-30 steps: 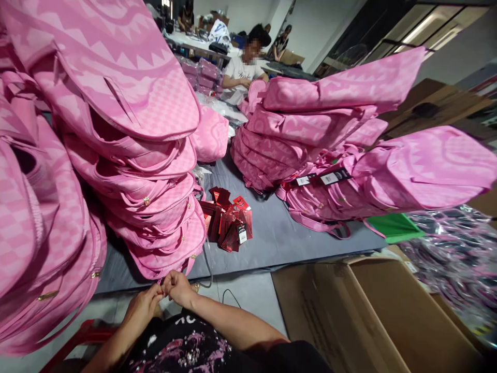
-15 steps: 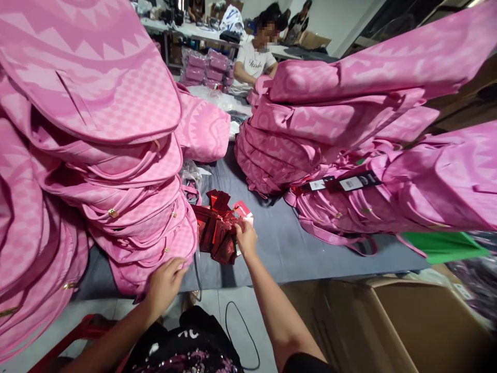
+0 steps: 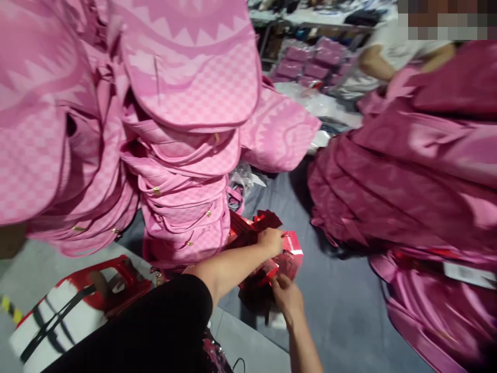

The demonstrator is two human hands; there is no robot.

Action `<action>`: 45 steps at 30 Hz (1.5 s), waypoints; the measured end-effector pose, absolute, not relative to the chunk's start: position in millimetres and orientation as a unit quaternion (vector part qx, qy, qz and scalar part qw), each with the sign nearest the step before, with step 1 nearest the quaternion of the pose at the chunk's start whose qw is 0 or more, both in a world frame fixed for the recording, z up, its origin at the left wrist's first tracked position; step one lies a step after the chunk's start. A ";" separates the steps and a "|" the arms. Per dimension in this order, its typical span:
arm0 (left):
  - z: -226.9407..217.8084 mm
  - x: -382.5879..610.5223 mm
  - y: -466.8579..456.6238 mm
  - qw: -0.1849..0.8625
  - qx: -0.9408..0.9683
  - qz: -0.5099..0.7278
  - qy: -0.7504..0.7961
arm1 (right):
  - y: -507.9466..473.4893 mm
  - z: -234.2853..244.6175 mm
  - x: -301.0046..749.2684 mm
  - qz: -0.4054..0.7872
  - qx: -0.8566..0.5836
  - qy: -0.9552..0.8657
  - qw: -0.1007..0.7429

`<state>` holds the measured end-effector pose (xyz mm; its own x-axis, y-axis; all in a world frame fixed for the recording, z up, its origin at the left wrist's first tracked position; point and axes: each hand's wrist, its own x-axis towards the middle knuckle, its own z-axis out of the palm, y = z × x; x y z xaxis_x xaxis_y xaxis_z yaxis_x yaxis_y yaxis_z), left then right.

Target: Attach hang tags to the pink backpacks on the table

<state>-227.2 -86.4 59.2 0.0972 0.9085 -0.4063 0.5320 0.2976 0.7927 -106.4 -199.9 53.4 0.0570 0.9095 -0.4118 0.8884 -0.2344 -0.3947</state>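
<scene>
A heap of shiny red hang tags [image 3: 289, 254] lies on the grey table cover [image 3: 349, 311] between two piles of pink backpacks. My left hand [image 3: 271, 241] reaches in from the left, black sleeve above the elbow, and is closed over the top of the heap. My right hand [image 3: 286, 294] comes up from below with its fingers curled onto the near edge of the same red tags. The tall stack of pink backpacks [image 3: 186, 207] stands just left of both hands, touching the heap.
A second pile of pink backpacks [image 3: 407, 181] rises on the right, another lies low at the right edge [image 3: 435, 311]. A red and white stool [image 3: 89, 298] sits at the lower left. A co-worker's arm [image 3: 373, 62] and bagged backpacks [image 3: 310, 62] are at the back.
My view has swung left and closer. My left hand left the backpack stack and went onto the red tags; my right hand slid to the heap's near edge.
</scene>
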 end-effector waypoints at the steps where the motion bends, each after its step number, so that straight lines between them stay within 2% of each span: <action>1: 60.4 -231.1 -85.5 0.488 0.554 0.197 0.645 | -208.7 56.2 -100.1 0.328 -0.728 -0.601 0.034; 6: 85.5 -275.0 -132.5 0.480 0.559 0.311 0.600 | -247.1 90.1 -115.7 0.376 -0.755 -0.501 0.193; 9: 94.9 -320.6 -203.4 0.557 0.502 0.388 0.536 | -263.1 106.3 -171.6 0.416 -0.710 -0.518 0.231; 14: 83.2 -424.8 -315.4 0.555 0.381 0.503 0.542 | -303.6 103.4 -294.1 0.459 -0.592 -0.629 0.209; 19: 72.7 -557.7 -386.3 0.512 0.237 0.577 0.591 | -340.7 93.3 -407.1 0.333 -0.478 -0.799 0.146; 21: 69.5 -607.2 -407.4 0.480 0.262 0.541 0.639 | -345.4 85.7 -448.5 0.269 -0.468 -0.840 0.058; 24: 60.7 -660.5 -425.0 0.448 0.360 0.411 0.708 | -344.9 69.3 -499.7 0.173 -0.464 -0.863 -0.101; 26: 51.6 -680.7 -425.0 0.432 0.424 0.327 0.726 | -344.0 58.3 -520.3 0.131 -0.463 -0.866 -0.137; 28: 40.6 -692.5 -417.7 0.409 0.481 0.272 0.726 | -345.0 48.9 -527.7 0.140 -0.479 -0.859 -0.112; 33: 15.7 -706.7 -392.2 0.386 0.566 0.241 0.687 | -355.2 30.5 -514.6 0.251 -0.517 -0.814 0.082; 35: 9.9 -709.0 -383.9 0.396 0.584 0.243 0.666 | -357.8 24.6 -512.4 0.249 -0.545 -0.793 0.110; 37: 6.4 -708.3 -375.2 0.407 0.601 0.241 0.645 | -356.9 21.3 -516.1 0.240 -0.574 -0.777 0.099; 40: 4.4 -701.2 -359.7 0.427 0.618 0.241 0.614 | -350.2 25.1 -527.7 0.225 -0.598 -0.769 0.031; 45: 8.9 -695.5 -343.1 0.475 0.629 0.240 0.567 | -343.1 54.1 -538.0 0.111 -0.627 -0.765 -0.092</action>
<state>-695.5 -343.1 8.9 0.2415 0.9412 -0.2364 0.4851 0.0939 0.8694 -538.0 -343.1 54.1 -0.1961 0.9395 -0.2808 0.9806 0.1884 -0.0544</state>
